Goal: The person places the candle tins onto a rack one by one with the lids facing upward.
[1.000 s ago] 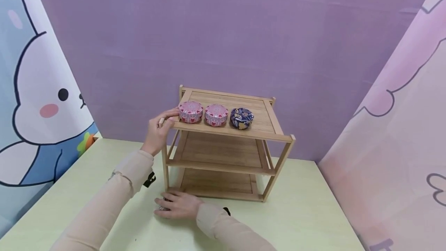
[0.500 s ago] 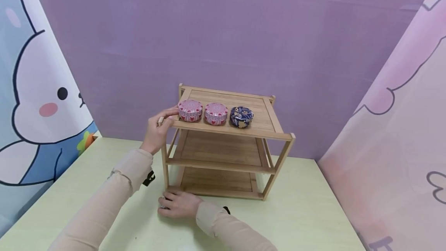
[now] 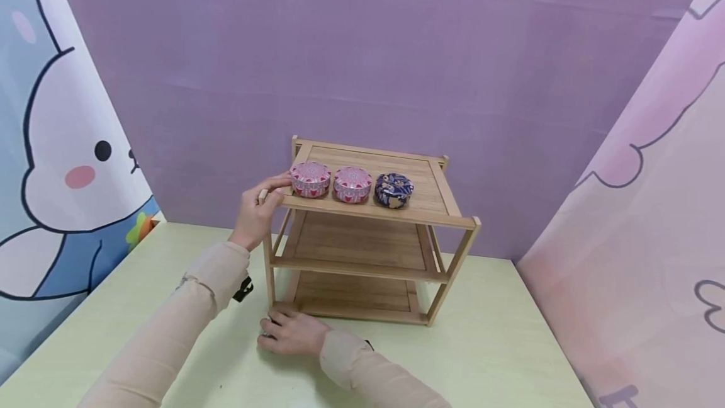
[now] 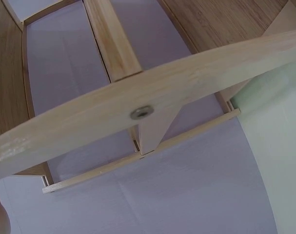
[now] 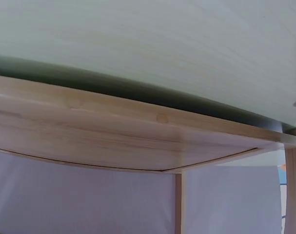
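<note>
A three-tier wooden shelf rack (image 3: 368, 269) stands on the table. On its top board, two pink heart-patterned tins (image 3: 310, 180) and a dark blue floral tin (image 3: 393, 191) sit in a row. My left hand (image 3: 255, 209) grips the rack's top left front corner, fingertips right beside the leftmost pink tin. Low at the rack's front left leg, my right hand (image 3: 296, 334) curls its fingers over a small silvery thing (image 3: 265, 335), mostly hidden beneath them; I cannot tell its kind. In the left wrist view, the rack's side rail (image 4: 196, 73) crosses close to the camera.
The pale green table (image 3: 481, 345) extends around the rack. A purple backdrop (image 3: 385, 68) rises behind it, and printed cartoon panels (image 3: 62, 143) close off both sides. The rack's middle board (image 3: 362, 241) and bottom board (image 3: 354, 293) show below the top.
My right hand's fingers have drawn in and curled more over the small thing, shifting slightly right. My left hand and the tins have stayed in place.
</note>
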Demonstrator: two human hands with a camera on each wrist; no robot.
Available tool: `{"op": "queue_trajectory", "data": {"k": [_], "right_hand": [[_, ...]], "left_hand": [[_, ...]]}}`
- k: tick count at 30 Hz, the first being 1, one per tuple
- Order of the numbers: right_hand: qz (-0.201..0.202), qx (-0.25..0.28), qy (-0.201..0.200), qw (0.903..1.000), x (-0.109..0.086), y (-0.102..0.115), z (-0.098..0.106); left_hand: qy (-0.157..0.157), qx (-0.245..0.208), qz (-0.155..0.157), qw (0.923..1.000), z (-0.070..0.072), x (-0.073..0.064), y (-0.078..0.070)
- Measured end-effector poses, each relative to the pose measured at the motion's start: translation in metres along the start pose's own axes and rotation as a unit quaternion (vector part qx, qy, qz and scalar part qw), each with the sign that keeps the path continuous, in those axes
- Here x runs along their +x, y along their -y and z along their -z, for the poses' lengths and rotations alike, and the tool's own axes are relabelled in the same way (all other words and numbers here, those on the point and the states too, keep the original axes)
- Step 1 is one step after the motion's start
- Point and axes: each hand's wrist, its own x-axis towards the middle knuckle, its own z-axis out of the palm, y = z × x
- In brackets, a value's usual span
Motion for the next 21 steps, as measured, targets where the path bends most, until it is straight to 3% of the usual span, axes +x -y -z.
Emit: {"op": "queue_trajectory", "data": {"k": [5,9,15,21], "right_hand": [[-0.024,0.008,-0.008,0.9996,-0.009,-0.004,0.004],[-0.074,0.084,-0.011,0.9936,-0.022,-0.011,0.009],[-0.153,0.223,-0.021,0.9627,-0.036,-0.021,0.016],[-0.218,0.308,-0.036,0.9256,-0.049,-0.027,0.021]], "left_hand": [[0.0,0.006,0.004,1.0,0.0,0.0,-0.001],[0.003,0.014,0.007,0.9999,-0.003,0.0,-0.005],[0.004,0.021,0.016,0.9997,-0.004,-0.007,-0.032],[-0.001,0.009,0.012,0.9999,-0.002,-0.003,-0.016]]}}
